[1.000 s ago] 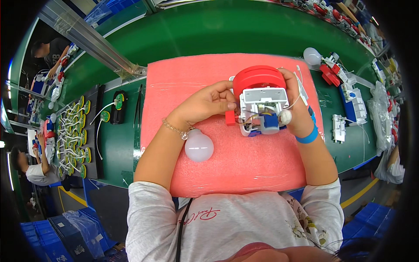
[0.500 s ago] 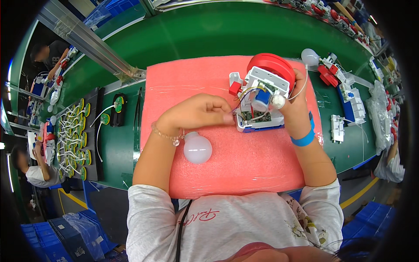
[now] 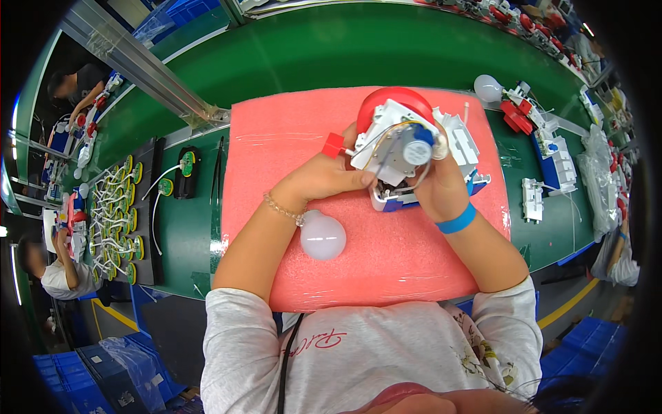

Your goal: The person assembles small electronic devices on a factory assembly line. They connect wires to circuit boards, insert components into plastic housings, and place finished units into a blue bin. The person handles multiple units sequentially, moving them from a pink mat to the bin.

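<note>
Both my hands hold a white motor assembly above the pink foam mat. It has a red round part at its far side, a silver motor with a blue band and thin wires. My left hand is closed on its left side, thumb on the near edge, beside a small red block. My right hand wraps its right side; some fingers are hidden behind it. Underneath rests a white-and-blue housing, partly covered. A white globe lies on the mat against my left wrist.
The pink foam mat lies on a green bench. At left, a dark tray carries several green boards with white wires. To the right are another part-built assembly, a white bracket and a clear plastic bag. Other people work at far left.
The assembly has moved left and turned, its motor now facing up. My left hand has gone from the wires to its left side. The globe has shifted slightly right.
</note>
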{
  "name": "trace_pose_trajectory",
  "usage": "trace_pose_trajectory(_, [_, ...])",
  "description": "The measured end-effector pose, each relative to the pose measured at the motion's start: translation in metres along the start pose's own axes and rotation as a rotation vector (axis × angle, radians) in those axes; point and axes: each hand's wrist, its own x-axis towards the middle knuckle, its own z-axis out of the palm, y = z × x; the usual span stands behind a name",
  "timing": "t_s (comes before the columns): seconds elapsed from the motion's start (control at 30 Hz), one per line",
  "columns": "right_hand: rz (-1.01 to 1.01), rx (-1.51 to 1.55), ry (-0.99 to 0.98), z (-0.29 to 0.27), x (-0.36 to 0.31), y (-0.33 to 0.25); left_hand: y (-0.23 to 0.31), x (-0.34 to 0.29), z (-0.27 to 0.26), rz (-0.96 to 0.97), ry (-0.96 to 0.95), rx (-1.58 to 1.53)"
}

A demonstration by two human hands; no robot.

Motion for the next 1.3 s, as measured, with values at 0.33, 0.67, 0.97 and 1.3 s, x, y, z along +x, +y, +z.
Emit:
trace_pose_trajectory(0.33, [-0.108,-0.494,-0.312,-0.011,0.015,-0.032,0.019,-0.005,0.007,0.025,0.147,-0.031])
trace_pose_trajectory(0.67, [-0.108,-0.505,-0.015,-0.02,0.021,-0.031,0.021,-0.007,-0.004,-0.148,0.017,-0.157])
trace_pose_trajectory(0.97, [0.074,-0.329,0.108,-0.004,0.019,-0.031,0.019,-0.006,0.002,-0.13,0.065,0.023])
trace_pose_trajectory(1.3, [-0.1,-0.593,-0.019,-0.002,0.016,-0.027,0.008,-0.007,0.006,0.063,0.366,-0.138])
